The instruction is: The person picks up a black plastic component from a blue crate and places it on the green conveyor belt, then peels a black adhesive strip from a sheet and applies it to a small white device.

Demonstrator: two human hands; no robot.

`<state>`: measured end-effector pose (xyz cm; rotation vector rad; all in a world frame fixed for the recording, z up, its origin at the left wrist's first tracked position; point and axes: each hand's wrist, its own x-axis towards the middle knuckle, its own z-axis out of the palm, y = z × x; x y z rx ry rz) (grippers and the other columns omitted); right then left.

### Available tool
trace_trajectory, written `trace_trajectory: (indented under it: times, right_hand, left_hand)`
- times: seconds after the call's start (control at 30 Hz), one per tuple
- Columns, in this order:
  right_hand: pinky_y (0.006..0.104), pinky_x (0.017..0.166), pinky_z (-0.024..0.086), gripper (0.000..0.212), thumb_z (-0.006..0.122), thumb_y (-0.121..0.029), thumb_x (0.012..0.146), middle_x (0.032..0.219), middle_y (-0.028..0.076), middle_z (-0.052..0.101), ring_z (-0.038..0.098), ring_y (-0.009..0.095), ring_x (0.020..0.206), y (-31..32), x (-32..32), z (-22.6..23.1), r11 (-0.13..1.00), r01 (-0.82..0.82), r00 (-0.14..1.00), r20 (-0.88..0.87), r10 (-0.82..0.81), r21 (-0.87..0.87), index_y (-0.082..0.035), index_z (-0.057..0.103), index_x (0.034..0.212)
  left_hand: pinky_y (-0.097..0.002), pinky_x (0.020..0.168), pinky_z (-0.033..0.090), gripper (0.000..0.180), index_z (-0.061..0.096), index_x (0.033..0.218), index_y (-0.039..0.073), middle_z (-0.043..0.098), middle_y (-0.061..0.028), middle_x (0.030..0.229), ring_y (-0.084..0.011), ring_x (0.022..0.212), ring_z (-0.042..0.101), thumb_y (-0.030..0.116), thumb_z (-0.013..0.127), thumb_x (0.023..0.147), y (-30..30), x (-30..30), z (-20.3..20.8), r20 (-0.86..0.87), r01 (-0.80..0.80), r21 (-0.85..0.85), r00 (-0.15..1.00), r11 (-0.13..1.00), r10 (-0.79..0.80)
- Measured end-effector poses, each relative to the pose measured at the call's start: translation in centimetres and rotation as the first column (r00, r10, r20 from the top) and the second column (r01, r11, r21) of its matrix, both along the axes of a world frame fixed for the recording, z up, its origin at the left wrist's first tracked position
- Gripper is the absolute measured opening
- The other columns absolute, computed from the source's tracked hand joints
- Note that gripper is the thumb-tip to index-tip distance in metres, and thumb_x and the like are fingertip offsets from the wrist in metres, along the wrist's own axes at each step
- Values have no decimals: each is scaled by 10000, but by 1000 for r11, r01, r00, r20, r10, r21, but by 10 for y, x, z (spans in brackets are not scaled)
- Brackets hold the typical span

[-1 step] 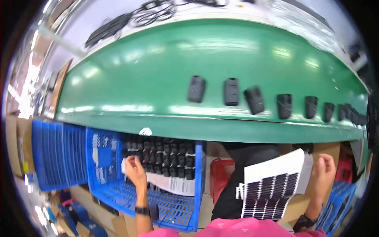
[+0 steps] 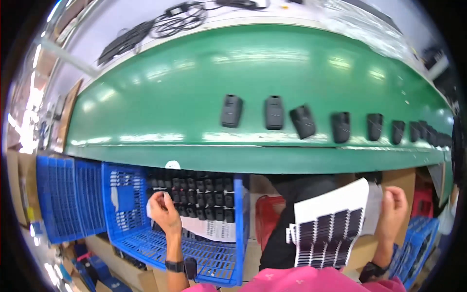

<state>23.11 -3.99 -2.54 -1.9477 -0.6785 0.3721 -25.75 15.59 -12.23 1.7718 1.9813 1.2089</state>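
Note:
Over the blue crate (image 2: 238, 209) at the lower left, my left hand (image 2: 165, 214) has its fingers curled in toward the thumb. Whatever they pinch, if anything, is too small to make out. Rows of small black devices (image 2: 209, 197) stand in the crate, just beyond and to the right of this hand, with a printed white paper (image 2: 209, 228) below them. On my lap lies a white sheet of black labels (image 2: 331, 228). Right of it, my right hand (image 2: 395, 209) is raised with bent fingers held together, beside a pale sheet (image 2: 372, 209); its grip is unclear.
Several black devices (image 2: 274, 113) form a line along the green bench (image 2: 185, 92), crowding together at the far right. Black cables (image 2: 180, 22) lie behind it. Blue crates stand left (image 2: 68, 199) and right (image 2: 421, 243); a red object (image 2: 267, 219) sits below the bench.
The whole view has shifted slightly, so the bench devices appear a little further left. Both hands keep nearly the same places and poses.

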Motion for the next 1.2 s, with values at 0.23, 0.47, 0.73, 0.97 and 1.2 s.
trace_trajectory:
  times: [0.23, 0.47, 0.73, 0.97, 1.2]
  right_hand:
    - [239, 553, 390, 337, 648, -8, 771, 734, 56, 542, 477, 122, 602, 7, -68, 7, 943, -307, 893, 306, 332, -126, 15, 594, 1103]
    - [355, 645, 453, 403, 710, -104, 743, 883, 125, 539, 545, 272, 748, 8, -96, 5, 915, -352, 758, 513, 402, -197, 38, 585, 1098]
    - [388, 713, 401, 373, 720, -192, 728, 914, 101, 508, 504, 277, 832, 18, -91, -6, 883, -360, 758, 457, 465, -301, 11, 605, 1019]
    - [404, 771, 395, 194, 697, -116, 738, 875, 104, 554, 528, 292, 833, 21, -84, -23, 931, -351, 905, 218, 365, -103, -18, 594, 870]
    - [249, 733, 404, 81, 609, 16, 796, 883, 56, 528, 491, 118, 783, 5, -72, 4, 931, -348, 915, -177, 363, 112, -6, 536, 825]
  left_hand:
    - [-466, 777, 472, 646, 345, 1378, 132, 444, -248, 1197, -414, 1027, 512, 366, 621, 843, 93, 193, 117, -528, 367, -43, 781, 929, -333]
    - [-399, 787, 464, 511, 382, 1325, 43, 568, -215, 1005, -324, 941, 585, 331, 523, 926, 112, 179, 97, -204, 435, -113, 870, 893, -449]
    - [-273, 923, 367, 564, 239, 1382, -11, 463, -120, 1182, -177, 1061, 473, 266, 455, 940, -114, 243, 132, 840, 931, -107, 272, 349, -470]
    - [-306, 751, 509, 590, 303, 1324, 44, 523, -134, 1096, -220, 968, 591, 381, 530, 897, -127, 255, 86, 979, 839, -109, 183, 533, -88]
    - [-346, 830, 510, 507, 304, 1299, 20, 494, -188, 1193, -233, 1045, 563, 7, 499, 832, -124, 253, 88, 987, 865, -113, 155, 489, -45]
